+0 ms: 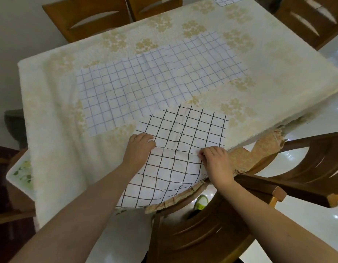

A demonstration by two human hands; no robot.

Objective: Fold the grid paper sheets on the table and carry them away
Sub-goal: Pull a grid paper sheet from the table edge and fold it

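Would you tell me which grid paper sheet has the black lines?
The black-lined sheet nearest the person, hanging over the table edge, held by both hands; the pale blue-lined sheets lie farther back.

No text, label or number can be read anywhere — only plain ruled grid lines.

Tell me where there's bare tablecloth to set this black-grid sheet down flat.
Bare tablecloth lies left of the pale grid sheets, and more along the far edge by the chairs. The middle is crowded. The near corner is taken by the black-grid sheet under the left hand and right hand.
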